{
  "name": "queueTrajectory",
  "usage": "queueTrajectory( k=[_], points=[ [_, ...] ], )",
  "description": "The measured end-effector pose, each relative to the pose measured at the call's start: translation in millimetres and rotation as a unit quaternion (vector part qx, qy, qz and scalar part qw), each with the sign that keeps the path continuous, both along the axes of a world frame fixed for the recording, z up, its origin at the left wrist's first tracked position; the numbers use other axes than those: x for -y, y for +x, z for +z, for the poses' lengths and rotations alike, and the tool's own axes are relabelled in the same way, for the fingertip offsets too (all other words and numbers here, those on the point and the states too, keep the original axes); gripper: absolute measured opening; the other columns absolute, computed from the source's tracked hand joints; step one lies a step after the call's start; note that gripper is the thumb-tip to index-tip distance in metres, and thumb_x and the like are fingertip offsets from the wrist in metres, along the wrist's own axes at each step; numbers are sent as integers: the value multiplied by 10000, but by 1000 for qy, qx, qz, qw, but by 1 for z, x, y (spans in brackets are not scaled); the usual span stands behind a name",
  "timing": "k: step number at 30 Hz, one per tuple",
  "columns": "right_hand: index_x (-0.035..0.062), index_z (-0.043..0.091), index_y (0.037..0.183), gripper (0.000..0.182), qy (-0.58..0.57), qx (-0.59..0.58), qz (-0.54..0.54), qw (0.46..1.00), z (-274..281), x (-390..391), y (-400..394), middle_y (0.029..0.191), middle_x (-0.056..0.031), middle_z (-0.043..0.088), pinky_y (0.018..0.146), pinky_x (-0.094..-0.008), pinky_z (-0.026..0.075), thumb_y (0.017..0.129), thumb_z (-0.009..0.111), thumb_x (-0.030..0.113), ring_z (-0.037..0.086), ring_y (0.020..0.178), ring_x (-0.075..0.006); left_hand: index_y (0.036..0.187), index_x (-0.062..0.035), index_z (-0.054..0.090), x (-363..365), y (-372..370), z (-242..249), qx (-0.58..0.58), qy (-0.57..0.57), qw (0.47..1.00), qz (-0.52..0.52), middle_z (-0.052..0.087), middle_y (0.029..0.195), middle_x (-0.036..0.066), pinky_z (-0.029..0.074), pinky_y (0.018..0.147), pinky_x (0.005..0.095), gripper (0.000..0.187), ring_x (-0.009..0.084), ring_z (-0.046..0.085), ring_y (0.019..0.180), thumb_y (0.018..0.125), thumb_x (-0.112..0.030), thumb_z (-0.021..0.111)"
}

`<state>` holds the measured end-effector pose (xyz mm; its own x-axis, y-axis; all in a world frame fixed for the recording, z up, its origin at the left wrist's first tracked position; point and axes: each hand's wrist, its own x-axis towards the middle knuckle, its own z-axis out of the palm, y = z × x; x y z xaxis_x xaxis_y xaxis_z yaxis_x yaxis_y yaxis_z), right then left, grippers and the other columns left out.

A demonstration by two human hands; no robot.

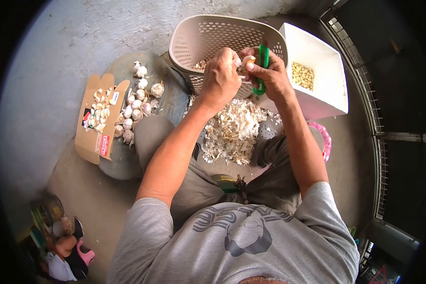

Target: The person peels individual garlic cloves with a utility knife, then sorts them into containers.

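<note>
Over the near rim of a beige perforated basket (177,59), my two hands meet around a garlic clove (249,60) with brownish skin. My right hand (274,78) grips the clove between thumb and fingers. A green utility knife (261,71) is also tucked upright in that hand. My left hand (222,78) is closed, its fingertips pinched at the clove's left side; exactly what they grip is partly hidden. Some unpeeled garlic cloves (201,65) show inside the basket.
Peeled cloves (302,75) lie in a white foam box (324,61) at right. Garlic bulbs (136,104) rest on a grey round surface (123,163) beside a cardboard box (86,142) holding cloves. A pile of garlic skins (234,130) covers the floor between my feet.
</note>
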<state>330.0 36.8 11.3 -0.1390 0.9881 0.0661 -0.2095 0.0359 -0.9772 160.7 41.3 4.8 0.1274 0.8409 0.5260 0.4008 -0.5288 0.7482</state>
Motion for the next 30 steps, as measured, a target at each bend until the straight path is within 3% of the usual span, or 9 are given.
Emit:
queueTrajectory(
  k=[1, 2, 4, 8, 10, 14, 15, 21, 30],
  points=[
    [67, 665, 1120, 281, 7, -11, 10, 1000, -5, -4, 7, 822, -10, 687, 462, -208, 443, 894, 814, 142, 652, 653, -89, 929, 11, 549, -2, -1, -4, -9, 9, 1000, 0, 646, 836, 190, 507, 700, 466, 97, 378, 657, 776, 999, -54, 564],
    [49, 647, 1135, 255, 15, -28, 7, 999, -8, -6, 12, 1019, -55, 691, 450, -217, 442, 919, 773, 98, 597, 593, -84, 928, 12, 550, -3, -2, -6, -17, 17, 1000, -1, 647, 842, 192, 506, 703, 469, 91, 378, 658, 779, 995, -49, 565],
    [45, 647, 1127, 239, 6, -66, 21, 998, -7, -8, 20, 1059, -66, 677, 450, -217, 443, 926, 764, 101, 595, 598, -83, 897, 18, 548, -5, -2, -8, -46, 17, 999, -16, 643, 833, 194, 504, 703, 472, 97, 377, 656, 770, 978, -29, 574],
    [35, 655, 1142, 281, -2, -70, 30, 997, -4, -10, 27, 948, -36, 671, 456, -217, 439, 913, 789, 130, 592, 601, -77, 943, 38, 632, -3, -5, -11, -144, 26, 988, -48, 659, 830, 195, 513, 698, 454, 68, 356, 680, 767, 960, 5, 574],
    [41, 670, 1155, 312, 6, 13, 43, 999, 1, -11, 29, 829, -6, 662, 456, -216, 427, 900, 812, 152, 586, 590, -71, 1034, 34, 678, 1, -3, -6, -57, -20, 996, -65, 697, 846, 169, 533, 686, 404, 124, 292, 701, 750, 974, -15, 581],
    [15, 684, 1149, 335, 22, 71, 62, 995, 3, -7, 27, 841, -15, 680, 464, -216, 424, 876, 829, 145, 571, 584, -61, 1195, 18, 709, -1, -8, 9, 67, -222, 964, -129, 750, 884, 98, 559, 676, 299, 240, 157, 708, 711, 1000, -85, 615],
    [16, 699, 1135, 323, 25, 81, 55, 995, 4, -6, 24, 828, -21, 697, 463, -213, 420, 863, 834, 127, 564, 578, -54, 1106, 26, 734, -3, -8, 8, 116, -232, 956, -139, 746, 874, 54, 552, 659, 251, 222, 102, 687, 686, 1004, -156, 658],
    [18, 739, 1070, 275, 25, 174, 84, 981, 5, -7, 27, 747, -22, 710, 456, -212, 413, 845, 852, 127, 559, 545, -50, 971, 59, 739, -10, -13, 2, 156, -281, 929, -185, 751, 849, 112, 558, 630, 261, 251, 135, 703, 672, 1008, -176, 660],
    [-1, 748, 978, 162, 25, 34, 31, 999, -11, -4, 11, 799, -62, 730, 528, -231, 494, 876, 819, 103, 635, 628, -95, 1005, 92, 695, -9, -5, -16, 334, -302, 872, -192, 753, 897, 149, 602, 682, 270, 209, 171, 713, 698, 1026, -98, 609]
  ],
)
